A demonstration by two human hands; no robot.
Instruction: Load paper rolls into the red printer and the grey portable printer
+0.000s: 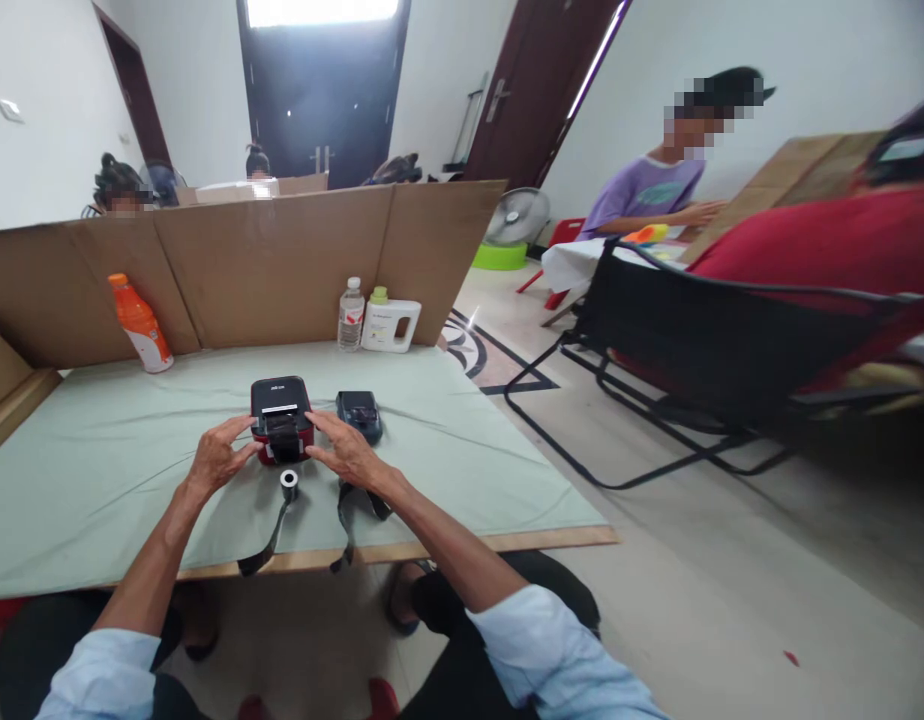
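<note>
- The small red-and-black device (281, 420) sits near the front middle of the table (94, 480), on the pale green cloth, and looks like a compact label printer, though its markings are too small to read.
- The left hand (216, 458) rests against the device's left side with fingers spread and bent, touching it but not closed around it.
- The right hand (347, 450) presses on the device's right side in the same way, fingers extended over the top edge, so the device is lightly cradled between both hands.
- A small grey roll (289, 483) stands just in front of the device, between the wrists, with a dark strap (271, 540) trailing from that area over the table's front edge.
- A second dark case (359, 413) lies just right of the device, beside the right hand's fingertips.
- The device seems a rigid plastic box, probably light, with smooth sides that could slip; holding it by both flat sides seems the surest grip.
- Its lid looks hinged and the weaker part, best not squeezed.
- At the back stand an orange bottle (139, 322), a clear water bottle (350, 315) and a white jug (391, 322) against a cardboard screen (282, 260).
- Other people sit at nearby tables, well apart.
</note>
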